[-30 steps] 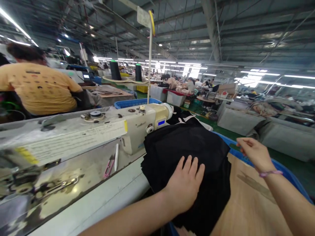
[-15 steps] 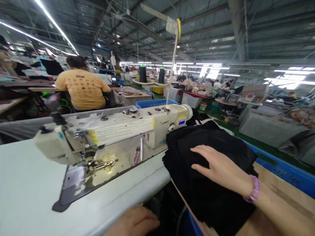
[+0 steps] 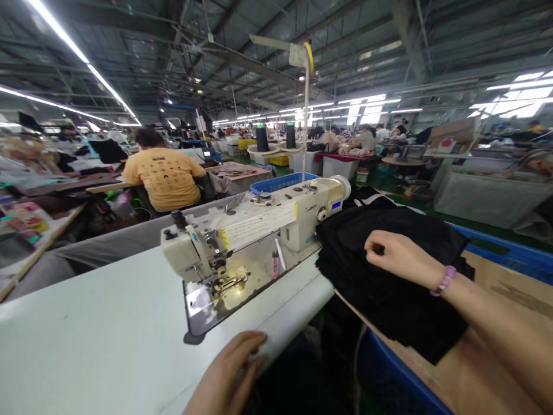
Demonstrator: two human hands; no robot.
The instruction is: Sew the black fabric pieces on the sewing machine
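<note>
My right hand (image 3: 395,253), with a beaded bracelet on its wrist, is over a stack of black fabric pieces (image 3: 415,305). Its thumb and index finger pinch together at the top piece. Near the front edge of the white sewing table (image 3: 108,334) is my left hand (image 3: 235,369). Its fingers are loosely bent, with a gap between them and the thumb, and I make out nothing held there. A sewing machine (image 3: 259,219) stands ahead of both hands. Pink thread snips (image 3: 275,263) and a white pen-like stick (image 3: 280,254) lie on its metal bed.
The fabric stack lies on a wooden board (image 3: 496,282), over a blue crate (image 3: 401,369). Behind the machine are a blue basket (image 3: 280,183) and two dark thread cones (image 3: 261,139) on a stand. A person in a yellow shirt (image 3: 162,176) sits beyond, back turned.
My view has swung left, so the machine appears further right. My right hand's spread fingers have closed into a pinch at the stack. My left hand has come up at the table edge.
</note>
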